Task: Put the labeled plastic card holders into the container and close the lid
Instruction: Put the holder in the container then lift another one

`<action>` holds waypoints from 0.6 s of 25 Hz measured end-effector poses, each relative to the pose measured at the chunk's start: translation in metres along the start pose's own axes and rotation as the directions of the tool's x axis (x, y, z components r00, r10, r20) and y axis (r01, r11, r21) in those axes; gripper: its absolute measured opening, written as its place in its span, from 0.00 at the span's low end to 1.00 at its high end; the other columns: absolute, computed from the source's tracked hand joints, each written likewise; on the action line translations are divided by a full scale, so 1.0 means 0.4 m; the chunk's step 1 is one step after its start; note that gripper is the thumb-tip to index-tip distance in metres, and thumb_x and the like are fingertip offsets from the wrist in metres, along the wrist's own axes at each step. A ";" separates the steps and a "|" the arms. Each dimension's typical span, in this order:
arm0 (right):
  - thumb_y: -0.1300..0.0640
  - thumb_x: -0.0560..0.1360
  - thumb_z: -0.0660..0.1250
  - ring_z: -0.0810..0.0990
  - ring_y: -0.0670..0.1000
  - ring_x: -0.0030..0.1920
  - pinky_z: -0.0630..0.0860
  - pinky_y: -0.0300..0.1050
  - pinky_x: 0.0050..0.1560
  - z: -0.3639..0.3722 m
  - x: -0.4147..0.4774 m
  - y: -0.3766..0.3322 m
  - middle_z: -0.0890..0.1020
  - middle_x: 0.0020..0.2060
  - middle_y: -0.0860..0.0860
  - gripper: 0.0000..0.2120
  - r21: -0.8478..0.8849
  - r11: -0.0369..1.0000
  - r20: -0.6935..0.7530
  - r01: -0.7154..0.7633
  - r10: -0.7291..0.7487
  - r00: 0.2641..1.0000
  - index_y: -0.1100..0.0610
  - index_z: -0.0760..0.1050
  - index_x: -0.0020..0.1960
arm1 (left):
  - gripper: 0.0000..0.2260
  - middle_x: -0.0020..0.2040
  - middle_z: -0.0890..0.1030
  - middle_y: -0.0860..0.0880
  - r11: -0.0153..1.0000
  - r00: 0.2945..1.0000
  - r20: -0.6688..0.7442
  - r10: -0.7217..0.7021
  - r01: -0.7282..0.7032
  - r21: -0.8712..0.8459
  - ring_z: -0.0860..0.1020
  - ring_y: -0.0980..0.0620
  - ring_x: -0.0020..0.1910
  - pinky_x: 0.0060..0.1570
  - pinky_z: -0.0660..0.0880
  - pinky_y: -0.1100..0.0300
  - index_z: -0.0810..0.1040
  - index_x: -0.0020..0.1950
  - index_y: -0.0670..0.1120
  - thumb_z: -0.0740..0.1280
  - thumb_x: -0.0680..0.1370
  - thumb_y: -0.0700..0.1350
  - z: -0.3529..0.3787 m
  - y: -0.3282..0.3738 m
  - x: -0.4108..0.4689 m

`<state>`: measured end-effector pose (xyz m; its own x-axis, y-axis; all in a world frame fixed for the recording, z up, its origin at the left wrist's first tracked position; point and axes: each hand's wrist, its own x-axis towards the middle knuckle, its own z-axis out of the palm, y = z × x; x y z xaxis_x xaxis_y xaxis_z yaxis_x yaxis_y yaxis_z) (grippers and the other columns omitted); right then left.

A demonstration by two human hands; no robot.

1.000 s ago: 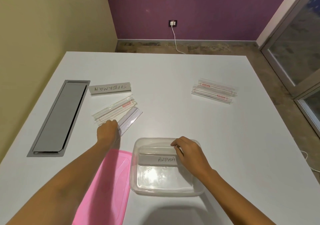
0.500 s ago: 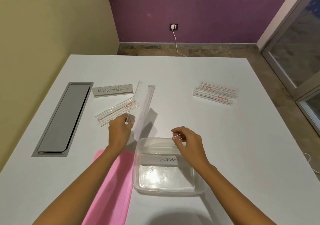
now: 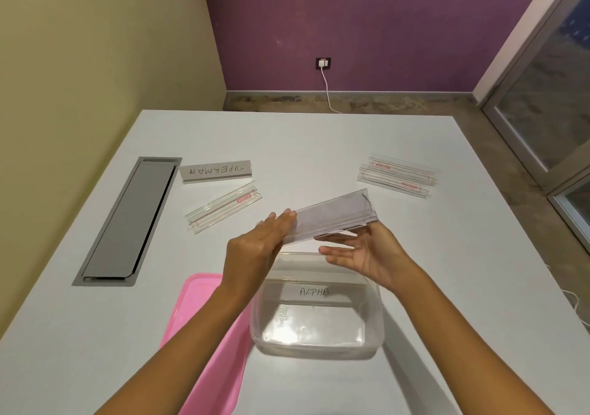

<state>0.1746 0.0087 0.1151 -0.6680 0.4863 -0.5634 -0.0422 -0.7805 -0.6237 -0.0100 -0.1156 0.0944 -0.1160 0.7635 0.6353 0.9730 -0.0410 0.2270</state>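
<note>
the step in hand is carrying a card holder to the container. the left hand grips the holder's near end, fingers laid flat along its face, and the right hand is half open, palm up, its fingertips touching the holder's underside at the far end. the holder hangs tilted in the air just beyond both hands, above the container's far rim.

the next move, as i judge it, calls for levelling the holder and lowering it toward the wrists, in beside the alpha holder that already lies in the container just under the right hand. the fit looks close lengthwise, so it should go in parallel to that one.

the holders are long, thin, clear plastic channels, smooth and glossy. the container is a clear, rounded rectangular tub, and its lid, flat matte pink plastic, lies on the table under the left forearm. beyond the left hand lie the superman holder and a clear one; well beyond the right hand sits a small stack of holders.
</note>
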 end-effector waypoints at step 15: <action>0.58 0.71 0.73 0.75 0.48 0.65 0.76 0.45 0.63 0.036 -0.030 0.016 0.76 0.65 0.47 0.32 -0.547 0.717 0.359 0.433 -0.266 0.895 0.42 0.65 0.70 | 0.12 0.52 0.86 0.54 0.211 0.693 0.404 -0.597 0.622 -0.754 0.84 0.52 0.49 0.51 0.82 0.47 0.83 0.55 0.52 0.72 0.73 0.40 0.010 0.105 -0.025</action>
<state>0.1714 -0.0077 0.1257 -0.8530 0.5017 -0.1437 0.0874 -0.1341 -0.9871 0.0330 -0.1224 0.0946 -0.5804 0.8143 0.0063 -0.0168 -0.0197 0.9997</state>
